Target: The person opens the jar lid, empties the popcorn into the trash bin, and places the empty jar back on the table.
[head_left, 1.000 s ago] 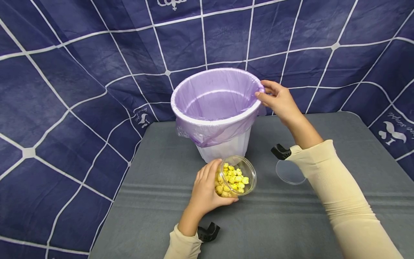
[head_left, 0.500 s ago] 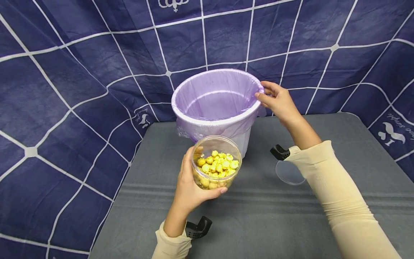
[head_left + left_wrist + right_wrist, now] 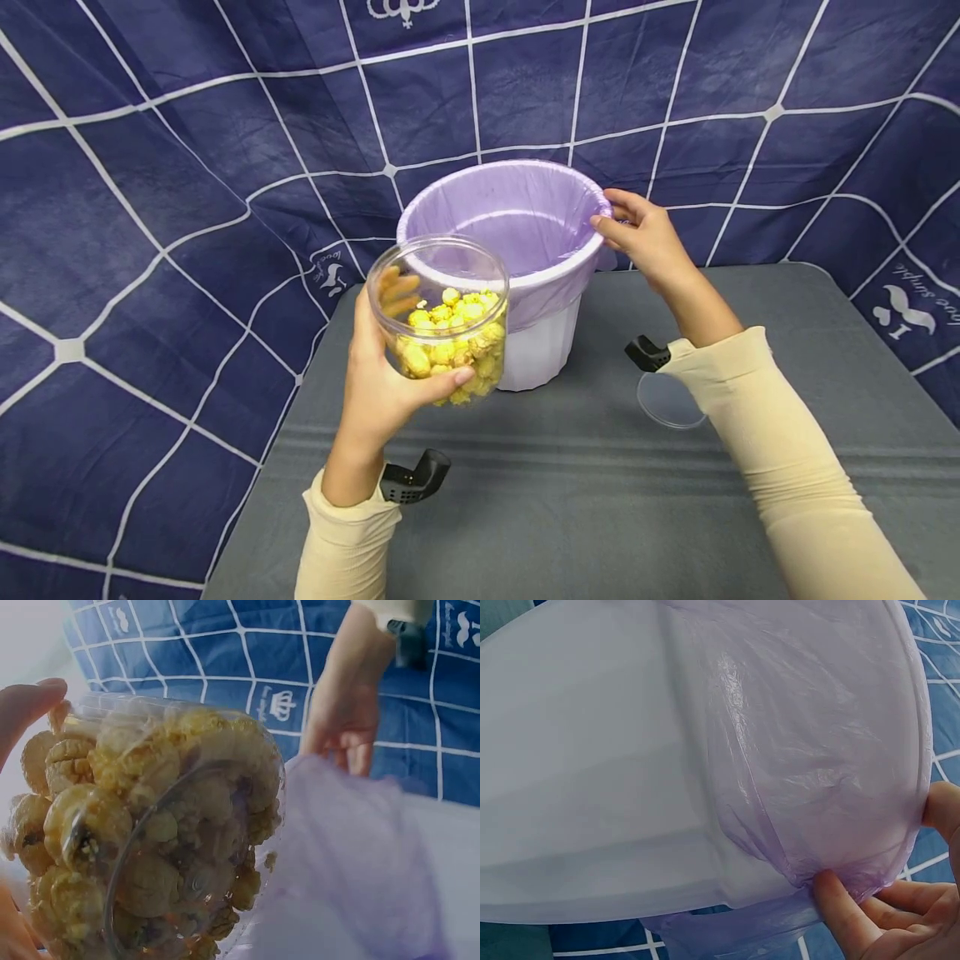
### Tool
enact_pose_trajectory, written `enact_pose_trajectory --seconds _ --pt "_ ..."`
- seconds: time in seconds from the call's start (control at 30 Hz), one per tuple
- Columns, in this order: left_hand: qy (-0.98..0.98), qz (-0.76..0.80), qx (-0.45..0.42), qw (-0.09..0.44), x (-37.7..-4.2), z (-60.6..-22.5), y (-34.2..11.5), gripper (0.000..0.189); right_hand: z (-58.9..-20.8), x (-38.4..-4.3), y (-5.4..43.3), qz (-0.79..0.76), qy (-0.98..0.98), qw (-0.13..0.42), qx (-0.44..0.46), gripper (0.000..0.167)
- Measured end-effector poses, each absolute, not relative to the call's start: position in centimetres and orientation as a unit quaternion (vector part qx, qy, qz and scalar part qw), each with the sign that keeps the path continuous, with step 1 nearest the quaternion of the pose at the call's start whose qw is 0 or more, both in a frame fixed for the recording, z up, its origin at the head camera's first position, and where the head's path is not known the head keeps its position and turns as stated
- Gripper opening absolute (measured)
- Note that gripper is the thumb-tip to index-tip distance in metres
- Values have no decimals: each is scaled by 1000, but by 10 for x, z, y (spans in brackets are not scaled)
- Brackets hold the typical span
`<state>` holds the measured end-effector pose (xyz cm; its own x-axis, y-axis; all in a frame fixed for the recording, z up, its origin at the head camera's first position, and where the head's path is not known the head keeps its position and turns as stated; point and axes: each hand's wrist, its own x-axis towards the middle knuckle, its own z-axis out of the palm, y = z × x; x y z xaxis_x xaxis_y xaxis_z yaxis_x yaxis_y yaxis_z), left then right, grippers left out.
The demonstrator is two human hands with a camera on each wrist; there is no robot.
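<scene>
My left hand (image 3: 372, 387) grips a clear plastic tub (image 3: 491, 367) from its left side, thumb across the front and fingers behind. Yellow popcorn (image 3: 453, 312) fills its lower part, and the open mouth faces up, tilted toward the head camera. In the head view the tub overlaps the left front of a white trash can (image 3: 536, 358). A thin purple bag (image 3: 517, 221) lines the can and folds over its rim. My right hand (image 3: 647, 242) pinches the can's right rim, and in the right wrist view its fingers press gathered bag film (image 3: 855, 877).
A round clear lid (image 3: 670, 402) lies on the grey tabletop (image 3: 480, 517), partly under the right forearm. Behind and along both sides hangs a blue cloth (image 3: 540, 83) with white grid lines. Black wrist mounts (image 3: 416, 477) sit below each hand.
My left hand has lifted the popcorn tub up and to the left, from in front of the trash can's base to its rim. The right hand stays at the rim.
</scene>
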<state>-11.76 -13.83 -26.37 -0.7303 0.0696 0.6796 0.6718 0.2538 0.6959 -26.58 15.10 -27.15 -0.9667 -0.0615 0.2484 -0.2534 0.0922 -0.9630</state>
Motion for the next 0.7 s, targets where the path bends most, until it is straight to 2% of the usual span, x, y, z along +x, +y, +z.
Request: enact_pose_trajectory --seconds 0.37,0.7 --pt "-777 -474 -234 341 -127 -209 -136 102 -273 -267 151 667 -732 73 117 54" --pt "-840 -352 -192 366 -173 -191 -144 106 -273 -267 151 653 -744 76 117 55"
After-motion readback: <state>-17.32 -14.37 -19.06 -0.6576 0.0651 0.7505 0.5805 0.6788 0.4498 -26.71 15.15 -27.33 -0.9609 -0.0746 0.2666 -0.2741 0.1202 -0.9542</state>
